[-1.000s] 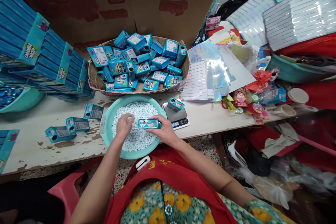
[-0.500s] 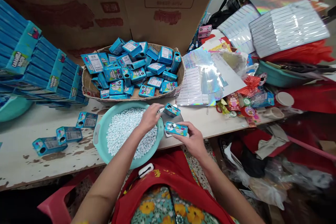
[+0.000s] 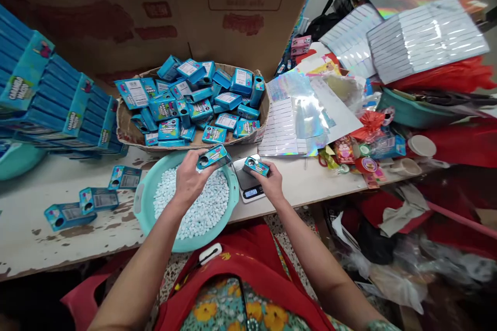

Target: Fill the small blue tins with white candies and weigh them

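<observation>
Over the teal basin (image 3: pixel 232 201) of small white candies (image 3: pixel 202 204), my left hand (image 3: pixel 190 176) grips a blue box (image 3: pixel 214 156) with a round hole at one end. My right hand (image 3: pixel 271 181) has its fingers round a second blue box (image 3: pixel 257 166), which is on or just above the small digital scale (image 3: pixel 243 175); contact is unclear. The scale's display is lit. Behind the basin, a cardboard tray (image 3: pixel 190 149) holds a heap of similar blue boxes (image 3: pixel 202 108).
Several blue boxes (image 3: pixel 99 199) lie on the table (image 3: pixel 116 227) at left, near tall blue stacks (image 3: pixel 58 90). A large carton (image 3: pixel 174 10) stands behind. Shiny sheets (image 3: pixel 287 114), wrappers and a white cup (image 3: pixel 406 167) are at right.
My left hand has moved left and now holds a blue box above the basin. My right hand has shifted up and left to the scale, whose display now shows.
</observation>
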Demonstrator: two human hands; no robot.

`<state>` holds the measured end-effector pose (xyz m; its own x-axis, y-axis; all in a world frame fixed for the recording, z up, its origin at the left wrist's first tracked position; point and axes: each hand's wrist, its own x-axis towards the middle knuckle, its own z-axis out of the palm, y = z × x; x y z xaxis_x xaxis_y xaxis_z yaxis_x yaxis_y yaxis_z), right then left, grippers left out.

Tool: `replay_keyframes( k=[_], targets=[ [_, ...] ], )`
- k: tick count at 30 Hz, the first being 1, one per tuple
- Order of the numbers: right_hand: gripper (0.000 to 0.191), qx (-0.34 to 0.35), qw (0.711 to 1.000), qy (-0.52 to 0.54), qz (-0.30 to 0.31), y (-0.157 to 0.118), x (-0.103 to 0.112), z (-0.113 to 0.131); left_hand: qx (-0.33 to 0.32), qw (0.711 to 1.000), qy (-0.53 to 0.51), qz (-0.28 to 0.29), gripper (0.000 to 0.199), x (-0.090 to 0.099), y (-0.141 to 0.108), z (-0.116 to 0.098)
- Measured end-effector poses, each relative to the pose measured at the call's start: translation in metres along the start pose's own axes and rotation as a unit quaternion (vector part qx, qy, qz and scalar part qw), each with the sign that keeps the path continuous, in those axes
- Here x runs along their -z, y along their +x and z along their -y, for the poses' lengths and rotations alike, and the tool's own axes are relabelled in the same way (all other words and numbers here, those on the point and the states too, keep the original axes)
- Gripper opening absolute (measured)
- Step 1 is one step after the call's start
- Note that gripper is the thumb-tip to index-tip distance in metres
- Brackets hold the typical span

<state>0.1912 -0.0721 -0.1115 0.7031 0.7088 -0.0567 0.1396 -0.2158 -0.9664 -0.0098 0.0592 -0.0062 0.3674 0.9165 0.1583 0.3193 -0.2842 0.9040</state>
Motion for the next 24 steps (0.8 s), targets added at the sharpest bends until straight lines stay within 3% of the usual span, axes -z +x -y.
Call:
replay_keyframes(
  k=[3,6,8,9,11,13,17,21,24],
  targets=[
    [0.05,0.025,0.999,-0.037,0.008,-0.002,-0.006,0.0,0.066,0.996,-0.054,-0.032,0.042,0.021,-0.021,-0.008],
    [0.061,0.116,0.988,-0.098,-0.017,-0.018,-0.004,0.025,0.113,0.988,-0.104,-0.028,0.041,0.026,-0.042,-0.006],
    [0.067,0.169,0.979,-0.112,0.025,-0.033,-0.008,0.05,0.14,0.982,-0.129,-0.013,0.041,0.025,-0.056,-0.001],
    [0.069,0.175,0.975,-0.108,0.08,-0.041,-0.013,0.064,0.156,0.977,-0.147,-0.004,0.042,0.024,-0.062,0.003],
    [0.061,0.143,0.964,-0.107,0.197,-0.054,-0.028,0.087,0.197,0.958,-0.207,0.004,0.041,0.022,-0.069,0.009],
    [0.046,0.108,0.951,-0.12,0.265,-0.061,-0.044,0.104,0.242,0.921,-0.305,-0.013,0.038,0.024,-0.071,0.014],
    [0.042,0.113,0.936,-0.147,0.299,-0.065,-0.064,0.117,0.279,0.837,-0.468,-0.058,0.053,0.031,-0.061,0.024],
    [0.04,0.036,0.924,-0.183,0.335,-0.068,-0.066,0.11,0.353,0.814,-0.456,-0.069,0.038,0.024,-0.06,0.042],
    [0.038,0.001,0.924,-0.151,0.352,-0.073,-0.062,0.1,0.397,0.764,-0.502,-0.084,0.031,0.014,-0.068,0.051]
  ],
)
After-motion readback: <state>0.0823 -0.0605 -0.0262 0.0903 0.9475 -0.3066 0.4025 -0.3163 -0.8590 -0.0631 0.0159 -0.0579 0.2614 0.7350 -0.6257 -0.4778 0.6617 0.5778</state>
